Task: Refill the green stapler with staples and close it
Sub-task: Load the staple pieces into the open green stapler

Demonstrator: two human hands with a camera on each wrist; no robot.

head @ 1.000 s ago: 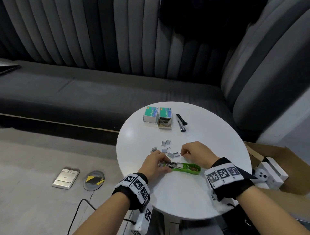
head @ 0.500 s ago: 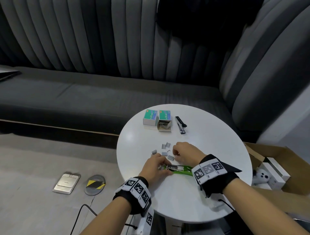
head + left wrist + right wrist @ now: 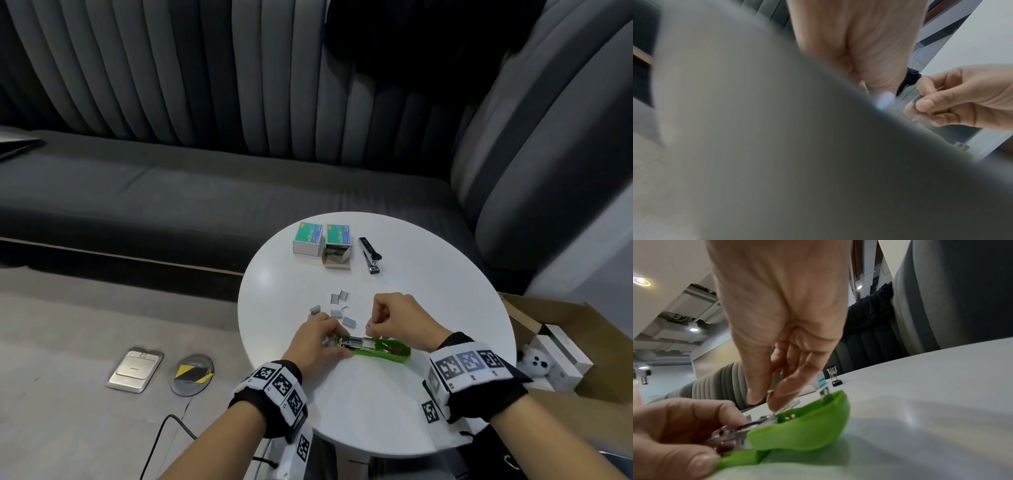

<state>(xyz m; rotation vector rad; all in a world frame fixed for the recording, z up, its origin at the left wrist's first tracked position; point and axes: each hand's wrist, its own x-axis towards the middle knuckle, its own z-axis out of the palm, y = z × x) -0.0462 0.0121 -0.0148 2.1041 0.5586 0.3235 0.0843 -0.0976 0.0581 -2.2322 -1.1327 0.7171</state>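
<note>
Green stapler (image 3: 373,348) lies open, left hand (image 3: 317,342) gripping its metal magazine. Right hand (image 3: 399,320) pinches a staple strip (image 3: 370,322). Open staple box (image 3: 337,247) holds strips.

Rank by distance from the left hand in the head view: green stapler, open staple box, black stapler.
From the left hand:
1. green stapler, under its fingers.
2. open staple box, far side of table.
3. black stapler, right of that box, slightly farther.

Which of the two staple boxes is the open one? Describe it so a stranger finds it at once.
Start at the round white table and look to its far edge, where two green-topped boxes sit side by side. The open staple box is the right one, next to the black stapler. Unlike the closed staple box, its near end gapes, showing grey staples.
</note>
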